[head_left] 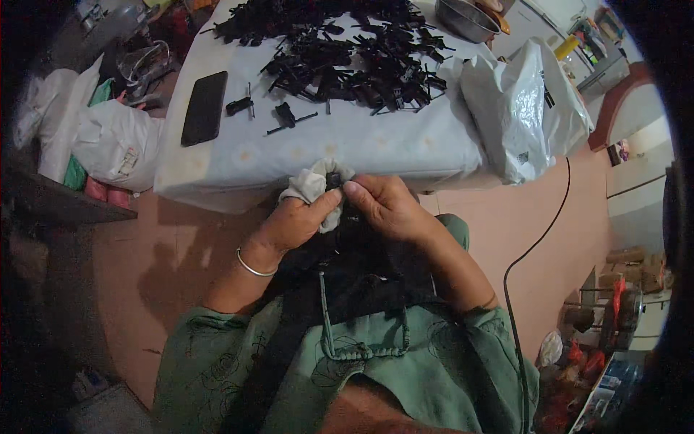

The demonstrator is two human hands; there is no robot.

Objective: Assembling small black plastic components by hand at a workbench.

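In front of the table's near edge, my left hand (298, 219) is closed round a crumpled white cloth (307, 186). A small black part (333, 179) shows in the folds of that cloth, mostly hidden by it and my fingers. My right hand (390, 207) meets the left one there, thumb and fingers pinched at the edge of the black part. On the white-covered table (347, 148) lies a big heap of black plastic parts (354, 61) with thin rods. Two similar parts lie apart from it, one black piece (286, 116) nearer me and another (240, 106) left of it.
A dark phone (205, 108) lies at the table's left. A white plastic bag (510, 108) hangs over its right corner, with a metal bowl (466, 20) behind. Stuffed bags (119, 141) stand far left. A black cable (538, 242) runs down on the right.
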